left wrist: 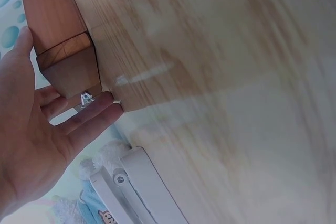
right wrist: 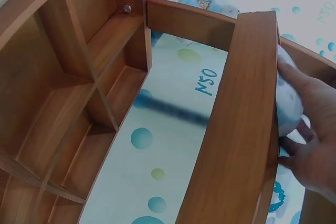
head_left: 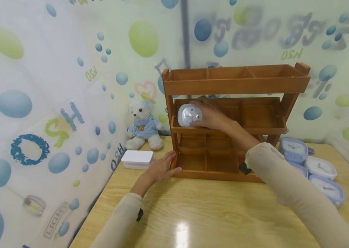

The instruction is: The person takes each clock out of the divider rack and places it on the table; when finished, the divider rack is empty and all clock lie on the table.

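Observation:
A three-tier wooden shelf (head_left: 236, 86) with divided compartments stands on the table. At the left compartment of its middle tier, my right hand (head_left: 210, 112) grips a pale blue, rounded alarm clock (head_left: 190, 115), its face turned forward. The right wrist view has that clock partly hidden behind a wooden board, with fingers around its side. Low on the shelf's left side, my left hand (head_left: 160, 168) holds the bottom corner. Seen from the left wrist, the thumb and fingers lie on opposite sides of the wooden end (left wrist: 68, 72).
Several blue and white clocks (head_left: 320, 167) are grouped on the table at the right, partly behind my right sleeve. Left of the shelf, a white teddy bear (head_left: 143, 125) in a blue top sits behind a white box (head_left: 137, 159). Patterned walls close off the back and left.

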Tool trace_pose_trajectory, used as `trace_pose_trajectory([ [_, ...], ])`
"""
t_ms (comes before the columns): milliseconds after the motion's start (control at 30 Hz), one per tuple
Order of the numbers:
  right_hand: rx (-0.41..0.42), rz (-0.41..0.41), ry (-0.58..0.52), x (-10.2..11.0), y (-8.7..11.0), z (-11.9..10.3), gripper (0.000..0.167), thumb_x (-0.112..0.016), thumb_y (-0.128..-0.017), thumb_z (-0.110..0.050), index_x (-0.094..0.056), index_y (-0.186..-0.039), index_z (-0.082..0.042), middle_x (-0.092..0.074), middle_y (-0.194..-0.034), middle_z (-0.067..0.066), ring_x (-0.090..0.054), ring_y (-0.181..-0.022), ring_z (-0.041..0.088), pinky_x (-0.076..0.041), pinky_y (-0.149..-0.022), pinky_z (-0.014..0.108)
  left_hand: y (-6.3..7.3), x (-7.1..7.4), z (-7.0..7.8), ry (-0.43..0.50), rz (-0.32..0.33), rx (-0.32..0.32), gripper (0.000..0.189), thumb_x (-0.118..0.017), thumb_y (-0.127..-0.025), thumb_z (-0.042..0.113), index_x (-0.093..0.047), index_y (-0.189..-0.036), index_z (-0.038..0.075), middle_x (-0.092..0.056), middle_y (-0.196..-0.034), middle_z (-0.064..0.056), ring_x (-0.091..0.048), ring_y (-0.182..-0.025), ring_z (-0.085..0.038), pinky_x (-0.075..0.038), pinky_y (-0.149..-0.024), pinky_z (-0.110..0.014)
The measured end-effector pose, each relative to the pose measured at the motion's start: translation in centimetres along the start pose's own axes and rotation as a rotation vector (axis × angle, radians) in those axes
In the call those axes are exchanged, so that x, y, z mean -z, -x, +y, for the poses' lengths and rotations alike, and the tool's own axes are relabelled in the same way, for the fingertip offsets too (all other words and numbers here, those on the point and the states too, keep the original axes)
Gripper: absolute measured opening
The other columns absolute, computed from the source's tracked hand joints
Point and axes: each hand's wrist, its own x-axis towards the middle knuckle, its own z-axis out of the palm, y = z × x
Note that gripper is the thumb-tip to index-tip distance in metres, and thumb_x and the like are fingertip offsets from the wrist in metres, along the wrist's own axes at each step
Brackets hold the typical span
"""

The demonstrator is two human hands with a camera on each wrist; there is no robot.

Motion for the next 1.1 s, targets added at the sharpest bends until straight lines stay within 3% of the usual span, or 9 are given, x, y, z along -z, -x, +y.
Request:
trace_pose_trajectory([
  [67,0.033,0.018,-0.046,0.0,0.2,0.0,0.072,-0.084,-0.091,-0.029,-0.050,-0.151,-0.008,-0.046,-0.143,0.019,-0.053,-0.119,0.034,-0.051,-0.096,0.050,0.0,0.0,0.0,-0.001,0.007,-0.005,0.088,-0.052,-0.101,0.067,-0.034,-0.163,0.008,-0.028,-0.170,-0.005,-0.066,-0.119,-0.032,-0.045,-0.111,-0.048],
  [167,0.099,0.032,-0.104,0.2,0.5,0.0,0.057,-0.075,-0.098,-0.021,-0.053,-0.149,-0.009,-0.048,-0.146,0.018,-0.054,-0.118,0.032,-0.052,-0.094,0.047,-0.1,0.2,0.0,-0.010,0.009,-0.011,0.088,-0.051,-0.100,0.068,-0.034,-0.163,0.008,-0.028,-0.170,-0.005,-0.067,-0.115,-0.030,-0.046,-0.110,-0.047],
  [400,0.152,0.055,-0.215,0.5,1.1,-0.1,0.049,-0.073,-0.099,-0.014,-0.060,-0.146,-0.009,-0.060,-0.143,0.013,-0.065,-0.109,0.027,-0.056,-0.086,0.043,0.0,0.2,0.3,-0.006,0.014,-0.021,0.087,-0.053,-0.101,0.066,-0.034,-0.163,0.007,-0.029,-0.170,-0.006,-0.069,-0.110,-0.029,-0.047,-0.109,-0.047],
  [533,0.220,0.115,-0.208,1.0,1.6,-0.2,0.047,-0.076,-0.096,-0.011,-0.064,-0.142,-0.007,-0.063,-0.139,0.014,-0.064,-0.118,0.030,-0.057,-0.091,0.044,0.1,0.1,0.3,-0.006,0.014,-0.021,0.087,-0.053,-0.101,0.066,-0.034,-0.163,0.007,-0.029,-0.170,-0.006,-0.070,-0.106,-0.028,-0.048,-0.108,-0.047],
  [733,0.306,0.191,-0.182,3.0,2.8,-0.7,0.047,-0.079,-0.093,-0.008,-0.066,-0.138,-0.004,-0.066,-0.132,0.018,-0.065,-0.116,0.034,-0.059,-0.089,0.047,0.1,0.1,0.3,-0.011,0.008,-0.021,0.088,-0.052,-0.101,0.066,-0.033,-0.163,0.008,-0.028,-0.170,-0.006,-0.069,-0.092,-0.022,-0.050,-0.103,-0.046],
  [933,0.320,0.184,-0.148,4.9,4.4,-1.2,0.046,-0.079,-0.092,-0.007,-0.068,-0.136,-0.004,-0.066,-0.129,0.019,-0.066,-0.111,0.033,-0.059,-0.085,0.047,0.1,0.2,0.5,0.009,-0.003,-0.006,0.088,-0.052,-0.101,0.067,-0.032,-0.164,0.008,-0.026,-0.170,-0.006,-0.062,-0.072,-0.012,-0.052,-0.098,-0.046],
  [1100,0.306,0.168,-0.122,5.4,5.7,-0.8,0.046,-0.080,-0.092,-0.008,-0.068,-0.136,-0.004,-0.065,-0.132,0.019,-0.064,-0.112,0.033,-0.059,-0.083,0.046,0.3,0.2,0.5,0.032,0.001,-0.004,0.088,-0.053,-0.101,0.065,-0.032,-0.163,0.007,-0.028,-0.170,-0.007,-0.060,-0.070,-0.014,-0.052,-0.095,-0.046],
])
